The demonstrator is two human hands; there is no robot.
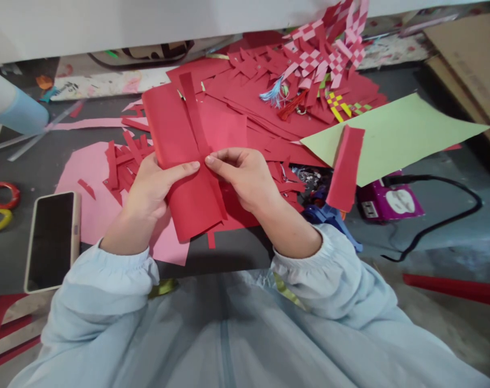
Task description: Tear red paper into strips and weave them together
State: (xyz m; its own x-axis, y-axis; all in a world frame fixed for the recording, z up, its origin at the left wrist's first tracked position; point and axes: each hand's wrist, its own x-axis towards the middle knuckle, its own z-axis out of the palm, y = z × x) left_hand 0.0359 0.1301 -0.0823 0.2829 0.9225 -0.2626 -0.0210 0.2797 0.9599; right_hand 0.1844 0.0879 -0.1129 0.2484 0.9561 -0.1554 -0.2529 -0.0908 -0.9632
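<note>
A folded sheet of red paper (168, 132) is held up in front of me at a slant. My left hand (156, 180) is closed round its left side, thumb pressed on the face and fingers hidden behind. My right hand (243, 172) pinches the right edge between thumb and forefinger, where a narrow red flap (194, 113) stands partly away from the sheet. Under the hands lie pink paper (85, 167) and a heap of red paper scraps (126, 159).
A phone (53, 237) and scissors (2, 205) lie at left. Behind are red sheets (265, 116) and woven pink-and-red pieces (309, 59). At right are green paper (394, 140), a folded red strip (348, 167), a purple box (390, 202) and a black cord (442, 215).
</note>
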